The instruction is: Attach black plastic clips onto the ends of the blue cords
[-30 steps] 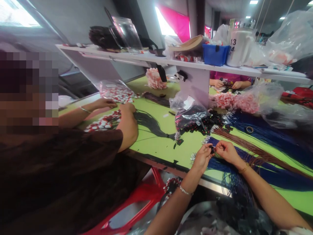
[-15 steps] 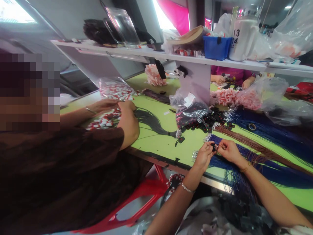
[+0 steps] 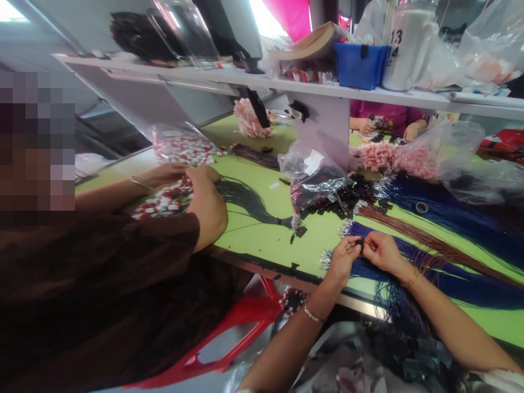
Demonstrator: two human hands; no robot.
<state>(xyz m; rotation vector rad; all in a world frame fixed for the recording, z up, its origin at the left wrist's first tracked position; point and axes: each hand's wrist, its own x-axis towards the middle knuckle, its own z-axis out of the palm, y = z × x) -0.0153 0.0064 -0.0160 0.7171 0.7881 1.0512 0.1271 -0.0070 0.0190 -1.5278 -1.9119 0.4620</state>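
A small black connector [image 3: 359, 246] is pinched in the fingers of my left hand [image 3: 343, 258], near the front edge of the green table. Just right of it, my right hand [image 3: 381, 252] is closed, its fingertips meeting the connector; the wire end between them is too small to make out. Blue wires [image 3: 368, 268] with silvery ends lie beneath and beside both hands. Brown wires [image 3: 413, 228] run behind them. Black connectors [image 3: 347, 197] form a pile beyond my hands, beside a clear bag [image 3: 317, 183] holding more.
At left, a co-worker in dark clothing [image 3: 82, 295] handles red and white parts [image 3: 164, 201] beside grey wires [image 3: 245, 196]. Across the table another person works behind pink parts [image 3: 376, 156]. A shelf [image 3: 262, 82] carries a blue bin [image 3: 362, 66]. A red stool [image 3: 245, 311] stands below.
The camera view has shifted slightly, moving the shelf and co-worker up and left in the picture. My two hands have come slightly closer together around the black connector.
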